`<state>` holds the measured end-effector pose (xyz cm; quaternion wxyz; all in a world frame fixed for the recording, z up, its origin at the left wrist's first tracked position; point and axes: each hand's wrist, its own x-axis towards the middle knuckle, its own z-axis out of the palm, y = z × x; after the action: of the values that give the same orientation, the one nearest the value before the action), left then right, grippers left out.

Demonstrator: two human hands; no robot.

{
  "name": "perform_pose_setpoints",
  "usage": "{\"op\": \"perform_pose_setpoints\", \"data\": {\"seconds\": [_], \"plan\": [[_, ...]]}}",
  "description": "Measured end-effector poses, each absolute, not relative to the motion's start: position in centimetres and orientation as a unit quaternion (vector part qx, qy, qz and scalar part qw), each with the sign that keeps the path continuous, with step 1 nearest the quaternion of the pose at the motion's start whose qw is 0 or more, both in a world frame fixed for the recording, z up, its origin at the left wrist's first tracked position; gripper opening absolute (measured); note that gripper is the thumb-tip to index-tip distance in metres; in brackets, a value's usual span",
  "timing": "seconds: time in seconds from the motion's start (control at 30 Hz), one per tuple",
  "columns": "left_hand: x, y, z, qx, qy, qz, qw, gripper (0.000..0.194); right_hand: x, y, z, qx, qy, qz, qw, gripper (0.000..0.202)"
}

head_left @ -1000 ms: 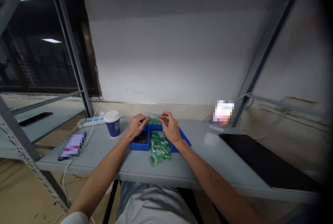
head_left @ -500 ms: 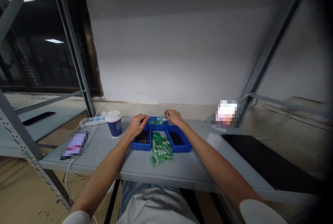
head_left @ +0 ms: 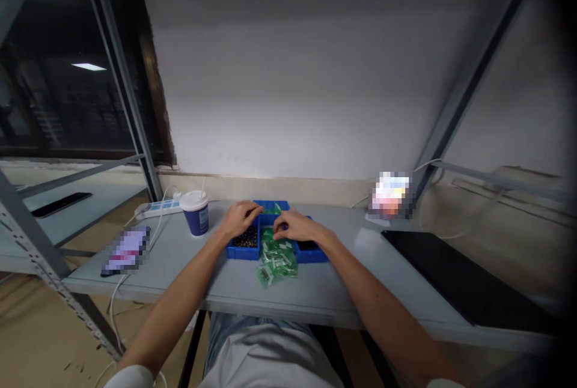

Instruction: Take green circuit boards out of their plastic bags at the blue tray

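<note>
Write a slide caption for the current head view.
Left hand and right hand over blue bins and green packets.

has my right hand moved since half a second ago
Yes. Your right hand has drawn back from the rear blue bin towards the green packets in front.

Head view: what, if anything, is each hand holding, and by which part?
The left hand seems to pinch a green packet by its left end; for the right hand, I cannot tell.
</note>
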<state>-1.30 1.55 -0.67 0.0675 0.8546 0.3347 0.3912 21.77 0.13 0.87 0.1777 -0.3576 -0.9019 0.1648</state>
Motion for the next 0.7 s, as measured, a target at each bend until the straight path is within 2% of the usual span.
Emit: {"op": "perform_pose_setpoints", "data": {"seconds": [0.27, 0.37, 0.53, 0.63, 0.7], "plan": [[-1.2, 1.5, -0.7, 0.861, 0.332, 0.380, 0.066, 0.037, 20.1, -1.4, 0.0, -0.335, -0.923, 0.141, 0.125, 0.038], [-1.2, 1.6, -0.8, 0.861, 0.332, 0.378, 0.071, 0.038, 20.1, -1.3, -0.4, -0.336, -0.923, 0.151, 0.115, 0.039], [-1.2, 1.7, -0.9, 0.860, 0.334, 0.377, 0.080, 0.037, 20.5, -1.2, 0.4, -0.323, -0.907, 0.235, 0.130, 0.029], [-1.2, 1.6, -1.0, 0.858, 0.323, 0.390, 0.091, 0.030, 20.9, -0.9, 1.1, -0.327, -0.884, 0.286, 0.175, 0.024], [-1.2, 1.6, -1.1, 0.849, 0.321, 0.407, 0.102, 0.025, 21.0, -0.6, 1.2, -0.343, -0.851, 0.297, 0.263, 0.026]]}}
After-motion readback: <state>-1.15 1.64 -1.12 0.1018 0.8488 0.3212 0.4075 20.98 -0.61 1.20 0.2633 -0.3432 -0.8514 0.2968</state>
